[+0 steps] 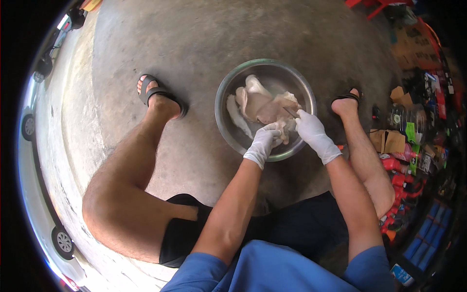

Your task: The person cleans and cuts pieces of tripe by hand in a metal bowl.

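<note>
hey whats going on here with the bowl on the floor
A person sits low over a round metal basin set on the concrete floor between their sandalled feet. Pale raw meat pieces lie in the basin. Both hands wear white gloves: the left hand grips the meat at the basin's near side, while the right hand holds a thin blade with its tip against the meat.

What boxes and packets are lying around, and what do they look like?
Cardboard pieces: brown and flat, on the floor right of the right foot.
Red packets: small and shiny, heaped beside the right leg.
Blue packs: long, in a row at the lower right edge.
Green packet: small, among the clutter at far right.
Cardboard box: brown and orange, upper right.
No screens show.
</note>
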A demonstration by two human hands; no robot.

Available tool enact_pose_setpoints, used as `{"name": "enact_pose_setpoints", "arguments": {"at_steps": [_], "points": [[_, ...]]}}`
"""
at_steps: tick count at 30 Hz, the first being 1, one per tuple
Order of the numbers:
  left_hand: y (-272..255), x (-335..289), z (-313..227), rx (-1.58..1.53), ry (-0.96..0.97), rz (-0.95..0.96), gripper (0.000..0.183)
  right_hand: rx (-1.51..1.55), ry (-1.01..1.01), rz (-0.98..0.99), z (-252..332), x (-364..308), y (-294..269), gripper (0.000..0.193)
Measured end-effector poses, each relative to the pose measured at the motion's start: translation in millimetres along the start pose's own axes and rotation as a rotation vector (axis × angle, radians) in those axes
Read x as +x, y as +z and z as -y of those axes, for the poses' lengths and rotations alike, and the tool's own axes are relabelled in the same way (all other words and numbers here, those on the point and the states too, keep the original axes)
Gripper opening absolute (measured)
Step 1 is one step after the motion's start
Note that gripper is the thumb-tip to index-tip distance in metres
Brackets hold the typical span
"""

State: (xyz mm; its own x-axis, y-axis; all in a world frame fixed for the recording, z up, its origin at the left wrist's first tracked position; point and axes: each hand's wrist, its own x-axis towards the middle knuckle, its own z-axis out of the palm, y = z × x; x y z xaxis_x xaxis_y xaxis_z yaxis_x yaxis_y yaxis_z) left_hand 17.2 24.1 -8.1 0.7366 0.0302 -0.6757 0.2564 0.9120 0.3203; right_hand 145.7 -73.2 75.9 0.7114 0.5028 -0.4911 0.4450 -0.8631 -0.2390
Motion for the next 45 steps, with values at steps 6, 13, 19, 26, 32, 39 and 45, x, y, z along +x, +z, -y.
{"name": "enact_pose_setpoints", "arguments": {"at_steps": [6, 13, 19, 26, 32, 39, 45], "points": [[-4, -9, 1, -0.047, 0.067, 0.138, 0.032, -0.05, -0.264, -0.139, 7, -24, -5, 0.02], [11, -15, 1, -0.012, 0.183, 0.23, 0.026, -0.122, -0.29, -0.224, -7, -20, 5, 0.021], [5, -15, 0, -0.003, 0.202, 0.102, 0.024, -0.057, -0.373, -0.177, 11, -32, 15, 0.018], [32, -25, 2, 0.199, 0.393, -0.084, 0.049, 0.882, 0.091, 0.085, 2, -13, 19, 0.026], [36, -26, 9, 0.389, 0.58, -0.364, 0.045, 0.876, 0.085, 0.009, 25, -1, 17, 0.016], [12, -18, -8, 0.528, 0.768, -0.893, 0.055, 0.795, -0.016, -0.174, 17, 53, -3, 0.019], [3, -8, -44, 0.639, 0.66, -1.029, 0.061, 0.733, -0.034, -0.205, 26, 39, -8, 0.016]]}}
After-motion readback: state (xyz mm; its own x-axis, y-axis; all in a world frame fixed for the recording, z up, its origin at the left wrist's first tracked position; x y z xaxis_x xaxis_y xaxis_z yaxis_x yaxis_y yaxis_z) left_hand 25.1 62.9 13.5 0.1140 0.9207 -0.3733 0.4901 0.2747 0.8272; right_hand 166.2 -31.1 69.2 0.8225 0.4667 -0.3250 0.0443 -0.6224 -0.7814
